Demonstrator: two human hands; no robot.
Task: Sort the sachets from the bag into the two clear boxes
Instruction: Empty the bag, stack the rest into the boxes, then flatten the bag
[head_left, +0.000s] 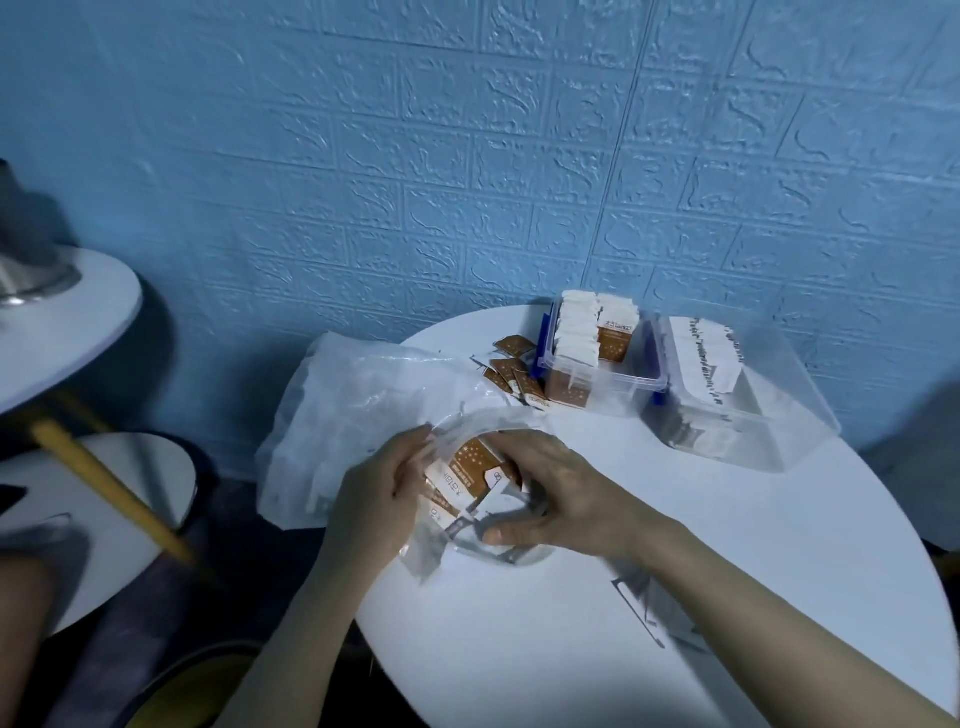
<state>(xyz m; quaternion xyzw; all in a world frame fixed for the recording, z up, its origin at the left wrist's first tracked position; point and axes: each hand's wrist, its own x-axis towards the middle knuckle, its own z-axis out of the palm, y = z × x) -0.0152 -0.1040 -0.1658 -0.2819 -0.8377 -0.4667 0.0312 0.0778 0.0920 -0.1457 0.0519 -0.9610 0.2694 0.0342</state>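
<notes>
Forearms: both bare forearms entered from the bottom edge, cut off there, and met over the near part of the round white table (571, 623).
Left hand: the left hand (374, 499) gripped the rim of the clear plastic bag (332, 410), fingers curled over its open mouth; the fingertips were partly veiled by the film.
Right hand: the right hand (545, 493) was inside the bag's mouth, fingers curled over a clutch of orange-and-white sachets (462, 478), thumb stretched beneath them; how many it held could not be made out.
Bag: crumpled, hanging over the table's left edge; its contents showed only as pale blurred shapes.
Small clear box: the blue-clipped box (602, 374) stood at the table's far side, packed with upright sachets, white ones to the left, orange-printed to the right.
Large clear box: the larger box (753, 415) stood just right of it, touching or nearly so, with white sachets stacked inside; their print was unreadable.
Loose sachets: several orange sachets (511, 371) lay on the table between bag and small box.
Near right: dark-edged pale shapes by the right forearm were too blurred to identify.
Side table: a second white table (93, 291) at left carried a metal object cut off by the frame.
</notes>
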